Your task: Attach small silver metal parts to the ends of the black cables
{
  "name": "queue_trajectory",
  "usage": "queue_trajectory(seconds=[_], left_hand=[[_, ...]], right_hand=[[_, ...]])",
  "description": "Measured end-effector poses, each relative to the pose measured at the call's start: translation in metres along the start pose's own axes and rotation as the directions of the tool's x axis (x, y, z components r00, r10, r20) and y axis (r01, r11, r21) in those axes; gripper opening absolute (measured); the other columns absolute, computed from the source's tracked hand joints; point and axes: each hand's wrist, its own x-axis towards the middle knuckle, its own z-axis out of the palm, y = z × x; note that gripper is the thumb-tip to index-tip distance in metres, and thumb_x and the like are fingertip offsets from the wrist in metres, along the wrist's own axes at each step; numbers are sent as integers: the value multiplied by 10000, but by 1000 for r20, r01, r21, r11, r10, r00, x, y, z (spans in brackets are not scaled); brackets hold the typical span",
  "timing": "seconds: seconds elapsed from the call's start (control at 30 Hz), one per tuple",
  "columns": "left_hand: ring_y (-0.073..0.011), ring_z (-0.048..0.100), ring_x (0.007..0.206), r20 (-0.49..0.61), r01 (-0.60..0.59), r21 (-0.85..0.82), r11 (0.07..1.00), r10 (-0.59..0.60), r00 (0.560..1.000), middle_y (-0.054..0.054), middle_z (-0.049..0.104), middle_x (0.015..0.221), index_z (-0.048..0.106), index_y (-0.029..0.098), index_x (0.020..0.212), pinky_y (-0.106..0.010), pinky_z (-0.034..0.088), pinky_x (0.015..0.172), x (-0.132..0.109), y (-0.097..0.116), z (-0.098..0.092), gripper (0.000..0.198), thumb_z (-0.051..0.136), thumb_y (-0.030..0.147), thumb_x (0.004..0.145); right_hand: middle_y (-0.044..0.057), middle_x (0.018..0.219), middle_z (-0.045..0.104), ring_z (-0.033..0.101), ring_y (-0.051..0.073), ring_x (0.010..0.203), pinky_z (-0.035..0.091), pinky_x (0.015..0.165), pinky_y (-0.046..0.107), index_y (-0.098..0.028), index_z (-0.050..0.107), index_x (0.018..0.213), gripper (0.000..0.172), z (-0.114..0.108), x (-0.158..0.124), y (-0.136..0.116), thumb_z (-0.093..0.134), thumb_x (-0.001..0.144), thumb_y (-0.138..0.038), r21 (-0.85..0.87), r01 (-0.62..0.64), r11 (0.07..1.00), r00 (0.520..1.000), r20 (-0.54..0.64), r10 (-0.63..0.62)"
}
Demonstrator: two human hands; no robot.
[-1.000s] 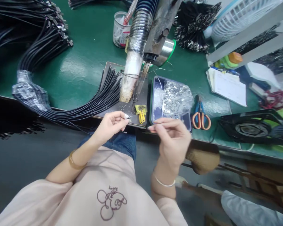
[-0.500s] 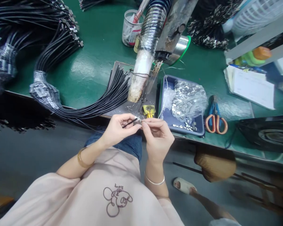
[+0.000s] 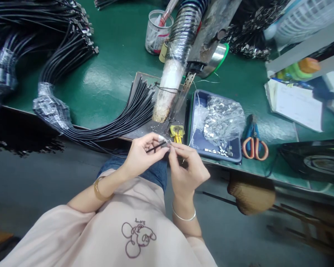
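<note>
My left hand pinches a black cable close to its end, in front of the table edge. Right beside it, my right hand has thumb and forefinger pressed together at the cable's tip, on a small silvery piece too small to make out. A bundle of black cables lies to the left, its ends fanned out on a grey board. Above the hands, a soldering iron in a clamp points down next to a white-wrapped hose. A yellow piece sits just beyond my fingers.
On the right, a blue tray holds a plastic bag and loose small metal connectors. Cutters with orange handles lie beside it, then papers. A clear cup stands at the back. More cable bundles cover the left. A wooden stool is below.
My right hand has turned slightly and shifted a little down and right, still at the cable tip. The other person's foot and leg at lower right have gone out of view.
</note>
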Motion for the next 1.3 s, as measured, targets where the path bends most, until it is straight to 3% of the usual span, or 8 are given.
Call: queue_trajectory(seconds=[0.1,0.2,0.33,0.6,0.9,1.0,1.13,1.3], left_hand=[[-96,598,601,-24,-33,-45,998,32,999,2,662,663,675,152,806,-197,508,611,0,4,0,224,808,321,742],[-94,563,537,76,-12,-77,997,18,997,0,635,584,657,145,733,-213,492,578,1,10,-1,294,769,406,807],[-90,523,507,198,32,-52,998,-21,980,-2,613,546,634,144,665,-225,474,567,3,16,-5,363,734,439,852],[-106,532,514,199,-128,168,977,94,976,-11,615,566,685,142,714,-227,457,545,1,10,-7,290,638,344,916],[-165,653,643,295,-562,562,607,488,822,-74,729,710,752,181,841,-264,520,666,-1,-7,-8,292,530,294,993],[-149,639,635,227,-493,455,742,438,870,-66,734,733,716,178,821,-257,524,670,-7,-1,-3,268,531,284,984],[-88,504,494,199,-159,209,965,118,973,10,594,553,592,167,673,-209,435,536,-10,12,-3,329,580,338,954],[-65,432,421,210,128,-77,989,-110,972,52,538,495,620,156,855,-195,340,452,-1,19,-13,318,731,453,834]], right_hand=[[5,889,777,766,156,811,631,726,276,-235,693,877,100,-3,5,4,714,875,-137,141,-158,977,977,-119,175],[18,886,765,763,164,793,641,706,295,-223,724,852,56,-8,11,5,700,893,-192,289,-303,908,946,-26,324],[15,906,778,759,154,819,642,693,265,-242,762,841,87,-9,17,4,717,857,-169,369,-390,843,919,218,330],[27,900,777,758,162,815,640,671,263,-234,746,813,78,-7,16,9,703,843,-176,358,-397,845,909,279,309],[40,984,768,767,190,928,649,841,343,-223,686,771,120,-18,19,7,665,849,-133,256,-321,912,921,307,238],[45,1012,756,777,193,913,662,824,343,-213,663,747,119,-13,13,3,673,854,-163,392,-403,827,908,288,306],[39,1000,756,774,196,927,665,842,358,-221,690,774,90,-4,8,-2,690,856,-183,405,-408,818,913,213,349],[33,934,770,774,176,825,670,744,319,-220,718,848,61,1,9,1,683,898,-227,415,-404,816,914,143,379]])
